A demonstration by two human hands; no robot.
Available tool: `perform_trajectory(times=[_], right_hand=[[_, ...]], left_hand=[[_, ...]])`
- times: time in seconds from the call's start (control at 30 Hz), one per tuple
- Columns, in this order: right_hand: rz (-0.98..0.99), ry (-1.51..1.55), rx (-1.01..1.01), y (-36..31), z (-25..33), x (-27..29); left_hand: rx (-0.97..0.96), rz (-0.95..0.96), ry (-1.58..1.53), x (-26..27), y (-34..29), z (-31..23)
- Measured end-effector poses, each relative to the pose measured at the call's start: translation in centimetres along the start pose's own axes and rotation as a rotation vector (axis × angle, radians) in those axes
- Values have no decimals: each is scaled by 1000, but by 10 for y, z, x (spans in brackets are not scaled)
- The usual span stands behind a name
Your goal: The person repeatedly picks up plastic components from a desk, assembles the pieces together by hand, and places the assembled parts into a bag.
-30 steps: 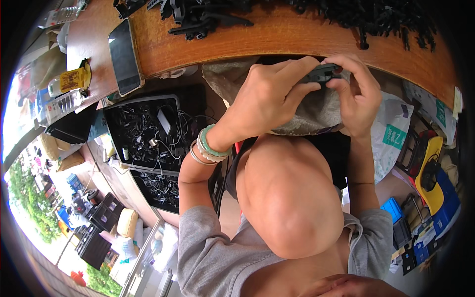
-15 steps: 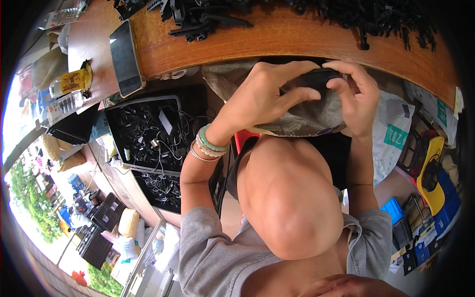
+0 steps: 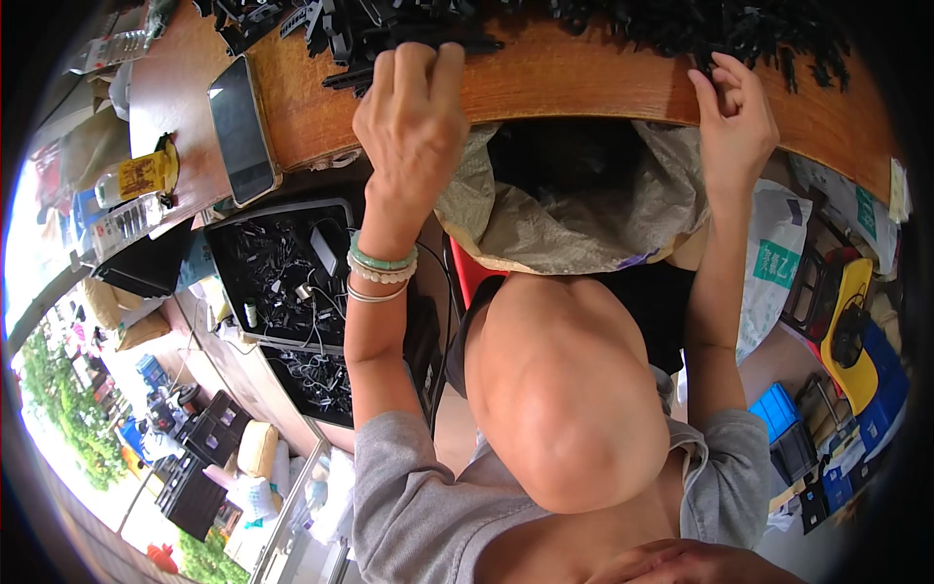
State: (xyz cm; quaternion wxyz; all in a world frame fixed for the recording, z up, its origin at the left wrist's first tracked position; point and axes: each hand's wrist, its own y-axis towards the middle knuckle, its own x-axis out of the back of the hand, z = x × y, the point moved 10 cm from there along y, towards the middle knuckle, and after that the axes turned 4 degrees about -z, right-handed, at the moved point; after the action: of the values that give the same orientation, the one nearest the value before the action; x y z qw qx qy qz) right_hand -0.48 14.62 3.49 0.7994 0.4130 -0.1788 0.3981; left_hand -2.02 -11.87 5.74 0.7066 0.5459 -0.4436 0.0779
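My left hand (image 3: pixel 413 122) reaches over the table edge to the left pile of black plastic parts (image 3: pixel 341 34). Its fingers curl downward there, with the tips hidden from view. At the right pile of small black parts (image 3: pixel 681 29), my right hand (image 3: pixel 739 122) brings thumb and forefinger together around a black plastic part at the pile's near edge. Between my forearms, below the table edge, a greyish-beige woven sack (image 3: pixel 574 238) gapes wide, its inside dark.
A phone (image 3: pixel 243 131) lies on the wooden table (image 3: pixel 574 83) at left. Black trays (image 3: pixel 282 263) of dark parts and white cables stand below it. White bags (image 3: pixel 773 263) and a yellow and blue object (image 3: pixel 846 321) are at right. My bare knee (image 3: pixel 569 389) is beneath the sack.
My hands have parted from over the sack, where they were together on a black part. Left moved up-left to one pile, right up to the other. That black part no longer shows.
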Motion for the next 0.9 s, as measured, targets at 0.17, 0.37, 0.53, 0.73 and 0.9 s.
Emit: perform_trajectory(times=[0.17,0.37,0.53,0.73,0.9], right_hand=[[-39,296,-23,-13,11,11],[613,1160,-418,-50,50,-30],[656,1037,-281,-52,70,-31],[542,1064,-426,-62,60,-31],[405,1030,-358,-54,71,-24]], left_hand=[[31,-134,-203,19,0,-24],[712,260,-1106,-23,-17,-31],[1065,629,-1519,-44,-37,-43],[745,471,-1262,-19,-17,-51],[652,463,-1157,-15,-18,-47]])
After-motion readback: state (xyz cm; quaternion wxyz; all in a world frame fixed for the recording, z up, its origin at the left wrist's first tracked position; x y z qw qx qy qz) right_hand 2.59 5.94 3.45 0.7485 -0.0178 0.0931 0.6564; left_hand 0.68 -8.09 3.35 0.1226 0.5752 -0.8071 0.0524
